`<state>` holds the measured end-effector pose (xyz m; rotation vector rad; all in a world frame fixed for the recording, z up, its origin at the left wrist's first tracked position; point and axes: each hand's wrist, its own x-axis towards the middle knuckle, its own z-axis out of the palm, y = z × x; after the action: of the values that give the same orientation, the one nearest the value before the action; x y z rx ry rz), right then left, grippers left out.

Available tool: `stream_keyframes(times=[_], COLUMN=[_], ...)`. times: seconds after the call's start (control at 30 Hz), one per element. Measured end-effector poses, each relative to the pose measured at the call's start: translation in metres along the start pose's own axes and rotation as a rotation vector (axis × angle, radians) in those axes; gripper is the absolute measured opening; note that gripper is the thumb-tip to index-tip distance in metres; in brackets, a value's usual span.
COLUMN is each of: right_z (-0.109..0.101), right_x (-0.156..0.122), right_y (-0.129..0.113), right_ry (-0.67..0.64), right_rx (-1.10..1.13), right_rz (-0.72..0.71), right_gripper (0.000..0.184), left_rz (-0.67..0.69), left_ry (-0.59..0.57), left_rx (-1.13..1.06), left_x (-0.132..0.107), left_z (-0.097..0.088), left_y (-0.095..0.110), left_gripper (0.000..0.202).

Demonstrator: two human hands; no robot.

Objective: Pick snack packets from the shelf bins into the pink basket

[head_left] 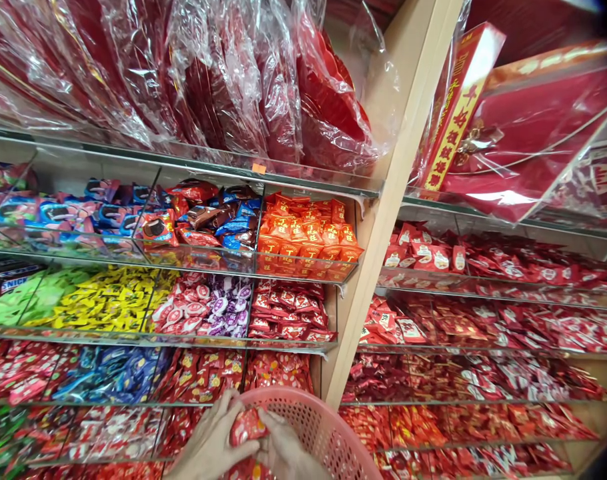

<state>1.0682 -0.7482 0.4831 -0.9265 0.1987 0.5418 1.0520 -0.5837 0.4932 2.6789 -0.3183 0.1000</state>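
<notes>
Low in the view, a small red wrapped sweet packet [247,425] is between my two hands. My left hand [214,437] is closed on its left side, with the fingers curved round it. From the right, my right hand [285,445] grips the same packet, its fingers bent and partly hidden. Both hands are at the left part of a pink perforated plastic basket [328,430]. Below the hands more red wrappers [248,469] show, though I cannot tell how many. The basket's lower part is cut off by the frame.
Shelves with clear-fronted compartments hold orange packets [308,233], yellow sweets [103,297], blue wrappers [116,373] and red packets on both sides. A slanting wooden divider [363,293] separates the shelf units. Plastic-wrapped red goods [223,80] stand on the top shelf.
</notes>
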Motion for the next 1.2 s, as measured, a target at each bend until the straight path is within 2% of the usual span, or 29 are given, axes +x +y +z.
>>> stream_keyframes(times=[0.07, 0.23, 0.37, 0.57, 0.8, 1.03, 1.2], right_z=[0.001, 0.000, -0.005, -0.005, -0.006, -0.023, -0.042], right_x=[-0.002, -0.004, 0.000, -0.003, -0.007, -0.017, -0.019], right_y=[-0.001, -0.003, 0.000, -0.003, -0.009, -0.037, -0.051], right_ry=[0.020, 0.075, 0.093, 0.054, -0.010, 0.005, 0.023], right_rx=[0.023, -0.022, -0.068, -0.105, -0.152, -0.222, -0.307], right_rz=[-0.008, -0.014, -0.062, -0.142, -0.148, -0.197, -0.215], right_gripper=[0.041, 0.037, 0.042, 0.046, 0.043, 0.039, 0.033], left_rz=[0.029, 0.080, 0.054, 0.016, -0.034, 0.077, 0.031], left_ry=[-0.001, 0.031, 0.002, 0.031, -0.002, 0.013, -0.019], left_rx=[0.047, 0.110, 0.119, 0.124, 0.078, 0.004, 0.036], left_x=[0.000, 0.001, 0.003, 0.004, 0.001, 0.001, 0.000], left_z=[0.003, 0.006, 0.008, 0.013, 0.001, -0.007, -0.009], left_y=[-0.004, -0.006, -0.007, -0.008, 0.007, 0.010, 0.013], left_gripper=[0.072, 0.057, 0.057, 0.062, 0.061, 0.066, 0.070])
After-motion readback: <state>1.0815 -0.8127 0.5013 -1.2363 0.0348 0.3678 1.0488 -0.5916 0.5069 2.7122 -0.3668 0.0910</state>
